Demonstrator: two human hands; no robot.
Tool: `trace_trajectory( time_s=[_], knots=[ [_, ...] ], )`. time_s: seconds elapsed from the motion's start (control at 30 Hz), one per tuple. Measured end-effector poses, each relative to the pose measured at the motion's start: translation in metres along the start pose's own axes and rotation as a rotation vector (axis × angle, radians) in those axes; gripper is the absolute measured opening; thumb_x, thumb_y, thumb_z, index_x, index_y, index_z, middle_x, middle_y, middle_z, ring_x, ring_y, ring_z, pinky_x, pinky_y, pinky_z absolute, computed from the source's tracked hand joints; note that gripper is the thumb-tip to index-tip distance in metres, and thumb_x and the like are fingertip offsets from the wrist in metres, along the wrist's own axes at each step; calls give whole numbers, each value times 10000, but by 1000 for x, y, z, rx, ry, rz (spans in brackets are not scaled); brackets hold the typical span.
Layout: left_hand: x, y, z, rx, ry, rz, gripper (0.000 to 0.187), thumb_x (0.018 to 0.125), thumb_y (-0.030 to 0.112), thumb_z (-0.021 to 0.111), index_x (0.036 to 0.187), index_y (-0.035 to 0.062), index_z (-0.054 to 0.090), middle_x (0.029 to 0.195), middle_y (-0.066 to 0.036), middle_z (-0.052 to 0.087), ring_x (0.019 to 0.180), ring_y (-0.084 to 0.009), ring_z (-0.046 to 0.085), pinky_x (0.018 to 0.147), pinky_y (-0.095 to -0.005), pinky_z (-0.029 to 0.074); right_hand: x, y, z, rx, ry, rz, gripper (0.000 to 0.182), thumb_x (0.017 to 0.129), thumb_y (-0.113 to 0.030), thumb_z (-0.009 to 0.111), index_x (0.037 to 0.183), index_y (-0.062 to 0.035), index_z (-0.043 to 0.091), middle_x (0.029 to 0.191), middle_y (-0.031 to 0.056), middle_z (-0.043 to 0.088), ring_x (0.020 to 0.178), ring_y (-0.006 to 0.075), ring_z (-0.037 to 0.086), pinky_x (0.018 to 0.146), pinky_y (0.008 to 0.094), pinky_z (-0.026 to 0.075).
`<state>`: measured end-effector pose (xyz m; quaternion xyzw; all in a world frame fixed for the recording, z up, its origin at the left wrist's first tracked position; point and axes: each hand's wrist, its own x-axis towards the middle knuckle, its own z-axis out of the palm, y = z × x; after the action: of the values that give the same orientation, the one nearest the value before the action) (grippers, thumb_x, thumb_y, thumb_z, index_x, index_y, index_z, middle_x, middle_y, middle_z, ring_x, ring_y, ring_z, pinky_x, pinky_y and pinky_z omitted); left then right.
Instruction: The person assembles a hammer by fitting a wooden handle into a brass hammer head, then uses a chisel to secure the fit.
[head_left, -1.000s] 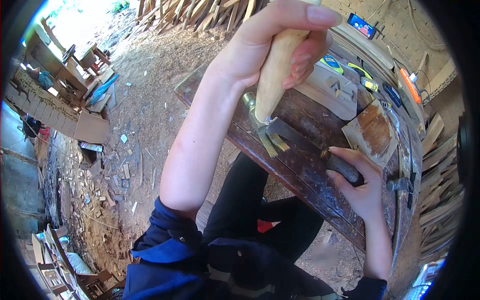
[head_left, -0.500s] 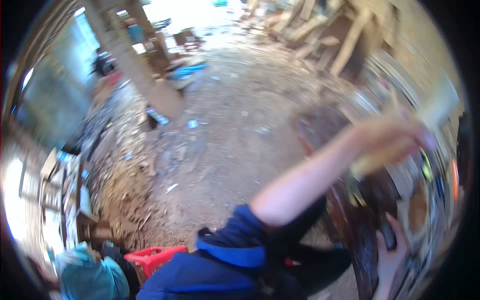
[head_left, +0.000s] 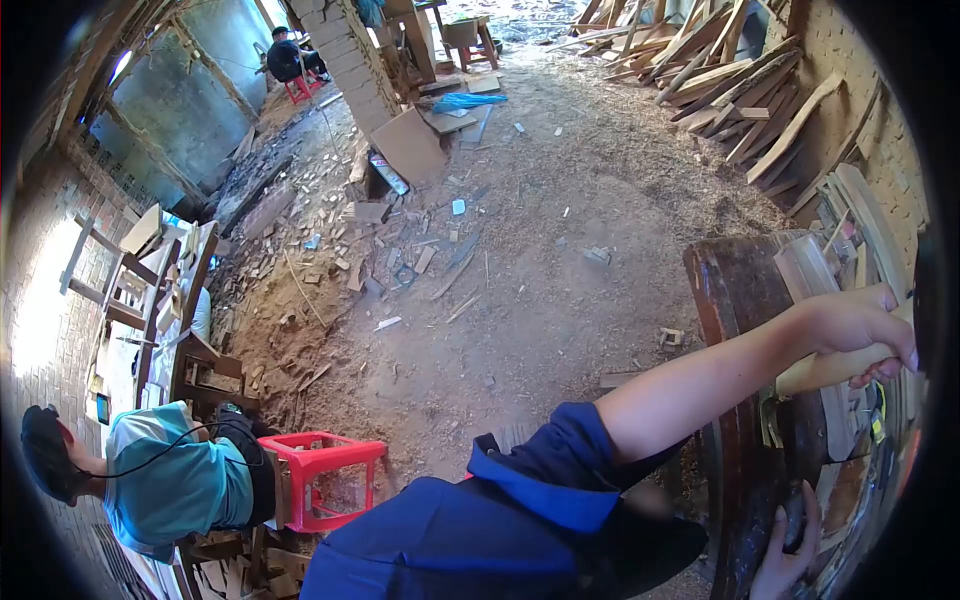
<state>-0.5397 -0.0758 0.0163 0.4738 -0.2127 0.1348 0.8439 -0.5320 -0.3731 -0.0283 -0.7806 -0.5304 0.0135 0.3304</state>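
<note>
Dark, worn wood makes up the workbench (head_left: 735,300) at the right edge of our view, its surface scuffed and partly covered by pale curved wooden pieces (head_left: 805,268). Our left hand (head_left: 858,322) is wrapped tight round the light wooden handle of the hammer (head_left: 835,368), which lies low across the bench top, its metal head (head_left: 770,420) near the bench edge. Our right hand (head_left: 790,545) sits at the bottom of the view against the bench side, fingers curled over a dark tool handle (head_left: 795,520); we cannot tell how firmly it is gripped.

The room is an open workshop with a dirt floor (head_left: 520,260) strewn with sawdust, offcuts and scraps. Long planks (head_left: 720,80) lean in a heap against the brick wall at the upper right. A brick pillar (head_left: 345,55) stands near the top, with a sheet of cardboard (head_left: 410,145) propped at its foot. At the lower left another person in a light blue shirt (head_left: 165,480) sits beside a red plastic stool (head_left: 320,475), with wooden frames (head_left: 150,290) stacked behind. Far off, a second person (head_left: 290,55) sits on another red stool.
</note>
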Motion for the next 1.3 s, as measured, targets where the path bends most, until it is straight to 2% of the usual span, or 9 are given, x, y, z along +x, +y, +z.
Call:
trace_trajectory(
  time_s=[0.1,0.2,0.5,0.8,1.0,1.1,1.23,1.3],
  knots=[
    [-9,4,3,-12,-23,25,174,862,106,771,785,-30,692,656,-98,626,527,-188,600,448,-347,483,1,-3,0,-9,-9,16,360,968,-77,754,1311,16,697,1218,155,759,1095,247,718,1001,366,528],
    [-14,7,6,-36,-33,25,182,868,119,771,785,-20,689,656,-86,620,530,-175,593,453,-337,478,-9,12,0,-128,-28,140,437,944,-38,673,1380,-20,646,1367,149,668,1306,296,592,1160,423,401],
    [-25,17,13,-23,-19,18,215,885,171,770,777,11,675,650,-55,602,521,-137,565,452,-310,458,-9,5,-2,-94,-71,175,418,986,-76,636,1400,-17,627,1375,139,659,1313,291,578,1170,427,382],
    [-33,22,18,-14,-22,9,248,902,222,769,769,42,660,644,-24,583,513,-99,537,451,-283,439,-5,2,-6,83,-107,283,408,990,-128,654,1381,-12,647,1353,114,668,1297,239,562,1177,390,353],
    [-37,27,22,-3,-18,2,271,913,256,768,764,63,651,640,-3,571,507,-74,519,450,-265,426,-6,9,-3,139,-54,267,422,946,-75,686,1362,-8,659,1332,117,684,1279,232,593,1147,372,394],
    [-34,25,21,3,-25,-9,299,906,288,781,746,75,646,643,0,583,507,-78,542,448,-256,437,-4,5,-3,31,19,161,454,806,-3,756,1257,-16,710,1186,151,733,1151,285,685,1042,392,498],
    [-26,19,17,72,16,-2,346,907,341,787,730,81,642,646,-10,603,502,-86,576,437,-235,447,2,2,-11,-71,2,-5,444,823,-28,779,1261,-38,708,1167,176,725,1061,331,713,958,396,541],
    [-27,22,21,109,23,26,375,941,359,755,725,85,617,622,-7,564,498,-81,542,419,-225,422,1,3,-12,-92,5,-40,434,834,-34,780,1262,-39,706,1148,181,729,1023,341,721,913,394,557]
  ],
)
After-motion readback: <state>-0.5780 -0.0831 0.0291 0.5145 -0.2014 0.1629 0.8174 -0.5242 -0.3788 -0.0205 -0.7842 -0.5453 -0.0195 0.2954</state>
